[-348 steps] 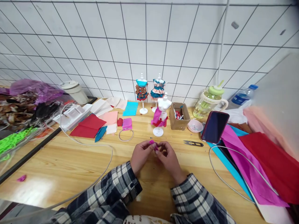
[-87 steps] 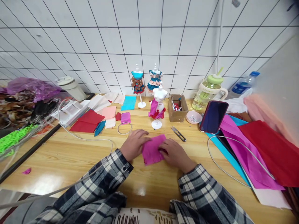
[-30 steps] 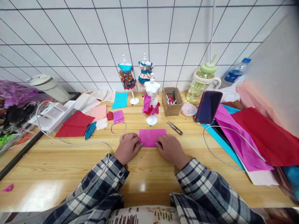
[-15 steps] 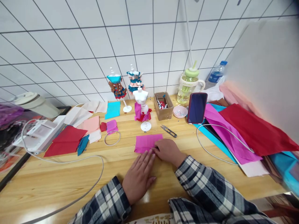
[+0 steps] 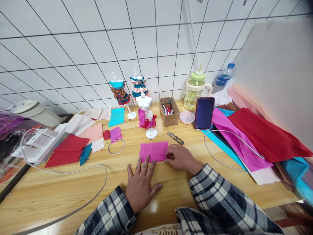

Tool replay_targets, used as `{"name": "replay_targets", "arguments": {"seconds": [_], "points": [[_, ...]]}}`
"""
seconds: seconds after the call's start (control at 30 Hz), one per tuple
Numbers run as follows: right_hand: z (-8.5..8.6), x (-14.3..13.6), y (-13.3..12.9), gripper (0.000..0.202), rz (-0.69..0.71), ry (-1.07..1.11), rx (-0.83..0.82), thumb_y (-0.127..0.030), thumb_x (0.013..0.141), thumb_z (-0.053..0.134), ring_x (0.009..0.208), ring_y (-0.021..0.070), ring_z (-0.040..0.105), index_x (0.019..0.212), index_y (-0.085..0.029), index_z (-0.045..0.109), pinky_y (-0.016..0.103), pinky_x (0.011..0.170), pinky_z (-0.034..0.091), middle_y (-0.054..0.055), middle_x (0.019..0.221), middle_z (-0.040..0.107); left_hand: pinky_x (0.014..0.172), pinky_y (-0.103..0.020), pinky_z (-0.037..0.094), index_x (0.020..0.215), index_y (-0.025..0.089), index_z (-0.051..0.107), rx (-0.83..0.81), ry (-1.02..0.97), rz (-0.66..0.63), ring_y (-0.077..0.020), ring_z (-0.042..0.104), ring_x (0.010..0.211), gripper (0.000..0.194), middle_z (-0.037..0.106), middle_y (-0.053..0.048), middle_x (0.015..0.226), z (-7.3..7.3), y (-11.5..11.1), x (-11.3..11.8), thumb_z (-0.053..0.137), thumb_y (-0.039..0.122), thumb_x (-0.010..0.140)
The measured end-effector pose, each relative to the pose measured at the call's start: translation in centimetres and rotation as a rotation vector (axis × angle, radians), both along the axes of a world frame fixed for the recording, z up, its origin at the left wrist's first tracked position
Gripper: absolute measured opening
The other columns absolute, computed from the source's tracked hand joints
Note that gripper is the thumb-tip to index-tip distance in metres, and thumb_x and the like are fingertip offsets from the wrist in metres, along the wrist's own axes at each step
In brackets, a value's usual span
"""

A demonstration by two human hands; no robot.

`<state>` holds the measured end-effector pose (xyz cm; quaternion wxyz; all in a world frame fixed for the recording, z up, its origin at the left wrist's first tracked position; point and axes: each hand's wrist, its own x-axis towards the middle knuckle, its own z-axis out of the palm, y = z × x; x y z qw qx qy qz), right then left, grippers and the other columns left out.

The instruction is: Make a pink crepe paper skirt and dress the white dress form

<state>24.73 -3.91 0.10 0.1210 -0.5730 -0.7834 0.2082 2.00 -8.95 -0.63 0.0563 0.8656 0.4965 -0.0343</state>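
A magenta piece of fabric (image 5: 153,151) lies flat on the wooden table in front of me. My left hand (image 5: 141,182) is spread out, its fingertips pressing the fabric's near edge and the palm on the wood. At the near right corner, my right hand (image 5: 182,158) has its fingers curled and pinched on the fabric. Thread snips (image 5: 175,137) rest just beyond my right hand. Behind the fabric stands a small white dress form (image 5: 144,103) wrapped in magenta and red cloth low down.
Two dressed mini forms (image 5: 119,93) stand near the tiled wall. Beside them are a cardboard box (image 5: 169,111), a pink bowl (image 5: 187,117), a phone (image 5: 204,113) and a green-lidded jug (image 5: 194,89). Fabric sheets (image 5: 269,133) pile up at right. A grey cable (image 5: 97,192) crosses the left side.
My left hand has spread its fingers and shifted left along the near edge. My right hand has slid right, to the fabric's corner. The view has turned slightly.
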Motion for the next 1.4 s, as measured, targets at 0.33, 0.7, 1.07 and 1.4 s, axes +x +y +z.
{"name": "replay_targets", "arguments": {"seconds": [0.33,0.7,1.07,1.4], "points": [[0.3,-2.2,-1.6,0.028,-0.146,-0.103,0.060,-0.046,0.083,0.062,0.090,0.0211,0.057,0.091,-0.019,0.060,0.031,0.075,0.041,0.005,0.094,0.062,0.104,-0.076,0.013,0.150,0.032,0.024,-0.015,0.004,0.016,-0.0430,0.016,0.143,0.080,0.019,-0.010,0.159,0.2,0.1,0.1,0.054,0.062,0.081],[0.9,-1.1,-2.2,0.017,0.082,-0.095,0.288,-0.018,0.084,0.053,0.102,0.0229,0.049,0.098,-0.020,0.063,0.036,0.089,0.040,0.009,0.114,0.059,0.105,-0.073,0.017,0.150,0.029,0.028,0.003,0.011,0.048,-0.0419,0.018,0.143,0.080,0.020,-0.011,0.159,-0.1,0.2,0.0,0.055,0.060,0.081],[-1.6,0.2,-0.4,0.017,0.067,0.141,0.209,-0.026,0.085,0.064,0.112,0.0209,0.051,0.100,-0.022,0.069,0.038,0.100,0.037,0.006,0.120,0.061,0.105,-0.073,0.017,0.149,0.029,0.029,-0.014,0.050,0.055,-0.0387,0.016,0.145,0.077,0.017,-0.009,0.159,0.1,0.4,-0.2,0.051,0.059,0.083],[-0.8,-0.4,-1.6,0.028,-0.094,0.242,0.168,-0.036,0.072,0.075,0.125,0.0257,0.043,0.099,-0.028,0.071,0.045,0.103,0.030,0.003,0.134,0.054,0.105,-0.073,0.016,0.149,0.029,0.031,-0.015,0.059,0.050,-0.0393,0.016,0.145,0.075,0.019,-0.009,0.159,0.1,0.3,-0.1,0.051,0.060,0.083]]}}
